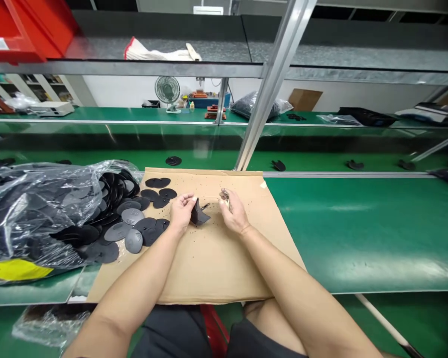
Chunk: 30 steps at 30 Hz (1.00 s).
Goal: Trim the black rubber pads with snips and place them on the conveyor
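My left hand (182, 213) pinches a thin black curved plastic piece (199, 215) above the cardboard sheet (216, 278). To its right, my right hand (234, 211) is closed around a small metal hand tool (225, 194), mostly hidden by the fingers, so its exact kind cannot be made out. A narrow dark tip shows beside the black piece; which thing it belongs to is unclear. Left of my left hand, several flat black oval pieces (149, 195) lie on the cardboard, some overlapping. Tiny dark specks are scattered over the sheet.
A clear plastic bag (41, 209) spills more black pieces at the left. Behind the cardboard runs a green conveyor belt (216, 159) carrying several black pieces. A slanted metal post (265, 94) rises behind the work area. Upper left hangs a red bin (30, 30); a glove (153, 51) lies on the shelf.
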Each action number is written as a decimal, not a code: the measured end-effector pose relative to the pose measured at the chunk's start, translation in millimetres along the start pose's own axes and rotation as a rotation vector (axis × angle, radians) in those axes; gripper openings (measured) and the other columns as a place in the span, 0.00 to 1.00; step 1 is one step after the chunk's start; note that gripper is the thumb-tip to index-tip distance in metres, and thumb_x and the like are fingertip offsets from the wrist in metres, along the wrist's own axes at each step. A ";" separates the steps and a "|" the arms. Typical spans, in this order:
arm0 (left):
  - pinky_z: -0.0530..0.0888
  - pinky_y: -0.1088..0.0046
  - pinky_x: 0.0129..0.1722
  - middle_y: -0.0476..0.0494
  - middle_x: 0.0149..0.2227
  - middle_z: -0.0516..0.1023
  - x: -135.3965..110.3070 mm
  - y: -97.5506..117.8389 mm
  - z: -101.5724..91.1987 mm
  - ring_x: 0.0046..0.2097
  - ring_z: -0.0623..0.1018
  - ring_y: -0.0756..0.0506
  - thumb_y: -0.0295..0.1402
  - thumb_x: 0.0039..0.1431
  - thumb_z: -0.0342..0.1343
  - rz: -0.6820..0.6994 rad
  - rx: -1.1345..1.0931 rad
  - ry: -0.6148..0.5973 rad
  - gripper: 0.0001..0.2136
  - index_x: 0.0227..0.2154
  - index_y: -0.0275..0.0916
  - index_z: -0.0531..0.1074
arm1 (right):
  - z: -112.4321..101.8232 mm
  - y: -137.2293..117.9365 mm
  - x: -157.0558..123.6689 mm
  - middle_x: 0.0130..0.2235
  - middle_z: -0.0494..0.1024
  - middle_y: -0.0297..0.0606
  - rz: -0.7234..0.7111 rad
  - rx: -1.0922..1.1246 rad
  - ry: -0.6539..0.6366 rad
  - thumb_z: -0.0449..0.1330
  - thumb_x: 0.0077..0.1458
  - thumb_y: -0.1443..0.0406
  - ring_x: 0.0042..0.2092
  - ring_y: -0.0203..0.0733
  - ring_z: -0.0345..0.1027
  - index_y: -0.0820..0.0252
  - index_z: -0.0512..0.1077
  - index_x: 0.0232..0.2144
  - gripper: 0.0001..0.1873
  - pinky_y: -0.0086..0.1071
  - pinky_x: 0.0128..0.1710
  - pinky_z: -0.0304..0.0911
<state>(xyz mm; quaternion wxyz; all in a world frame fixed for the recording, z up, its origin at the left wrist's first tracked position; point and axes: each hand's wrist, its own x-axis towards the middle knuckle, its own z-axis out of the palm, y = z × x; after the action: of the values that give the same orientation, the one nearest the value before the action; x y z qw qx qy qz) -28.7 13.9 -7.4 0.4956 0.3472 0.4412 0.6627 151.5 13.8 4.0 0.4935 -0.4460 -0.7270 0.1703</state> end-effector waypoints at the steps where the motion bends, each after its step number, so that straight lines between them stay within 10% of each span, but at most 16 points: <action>1: 0.70 0.74 0.37 0.43 0.32 0.76 -0.8 0.4 0.3 0.33 0.74 0.51 0.39 0.40 0.68 -0.010 0.001 -0.012 0.22 0.38 0.33 0.72 | 2.8 -6.3 0.5 0.43 0.72 0.44 0.034 0.031 -0.061 0.51 0.58 0.60 0.45 0.45 0.67 0.61 0.66 0.48 0.18 0.40 0.49 0.62; 5: 0.70 0.75 0.37 0.44 0.32 0.76 -4.0 0.8 2.4 0.33 0.74 0.51 0.39 0.42 0.68 -0.042 -0.021 -0.035 0.22 0.39 0.33 0.71 | 13.5 -19.7 0.0 0.36 0.75 0.37 0.187 0.086 -0.243 0.57 0.53 0.60 0.38 0.42 0.69 0.59 0.71 0.39 0.12 0.36 0.42 0.64; 10: 0.71 0.74 0.43 0.44 0.35 0.76 -6.4 4.3 5.5 0.38 0.75 0.50 0.34 0.39 0.70 -0.135 -0.236 0.012 0.23 0.39 0.34 0.69 | 20.3 -17.9 -2.5 0.30 0.73 0.34 0.250 0.179 -0.149 0.58 0.51 0.58 0.31 0.39 0.66 0.60 0.71 0.35 0.12 0.33 0.35 0.63; 14: 0.74 0.68 0.41 0.38 0.39 0.75 -12.3 9.6 6.6 0.41 0.76 0.45 0.33 0.42 0.69 -0.434 -0.328 -0.217 0.21 0.39 0.33 0.70 | 22.9 -17.5 -4.4 0.30 0.73 0.35 0.279 0.177 -0.048 0.56 0.54 0.56 0.30 0.39 0.66 0.60 0.70 0.37 0.14 0.32 0.34 0.64; 21: 0.61 0.79 0.19 0.49 0.26 0.70 -7.4 16.6 -0.4 0.24 0.69 0.51 0.32 0.45 0.65 -0.443 -0.302 -0.146 0.15 0.35 0.37 0.66 | 8.8 -11.8 -6.2 0.38 0.73 0.43 -0.075 -0.195 -0.106 0.52 0.59 0.61 0.41 0.45 0.66 0.61 0.69 0.45 0.15 0.38 0.46 0.62; 30: 0.57 0.80 0.18 0.50 0.23 0.66 -4.0 18.4 -5.7 0.22 0.64 0.53 0.32 0.45 0.63 -0.453 -0.310 -0.239 0.16 0.34 0.39 0.62 | 3.3 -11.2 -5.1 0.39 0.74 0.44 -0.223 -0.466 -0.182 0.50 0.62 0.63 0.41 0.46 0.65 0.62 0.69 0.46 0.14 0.38 0.46 0.60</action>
<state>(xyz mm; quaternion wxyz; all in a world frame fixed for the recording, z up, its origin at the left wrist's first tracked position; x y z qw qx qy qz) -39.2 6.4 7.5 0.7266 0.2357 0.3394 0.5489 143.8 4.2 7.3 0.3258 -0.4478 -0.8325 -0.0176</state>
